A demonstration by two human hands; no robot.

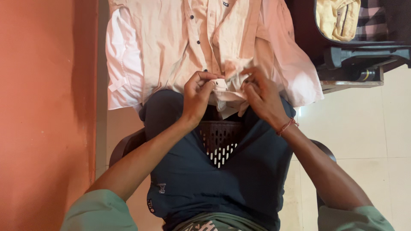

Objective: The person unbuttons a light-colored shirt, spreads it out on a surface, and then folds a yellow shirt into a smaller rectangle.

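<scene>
Buttoning seems underway: both the left hand [198,95] and right hand [260,95] pinch the peach shirt [171,42] at its lower placket, spread over the knees; next needs aligning hole and button.

A pale peach shirt [205,47] with dark buttons lies spread across the person's lap [239,171], which is clad in dark teal trousers. The person sits on a brown perforated plastic chair [219,143] standing on cream floor tiles [368,124].
</scene>
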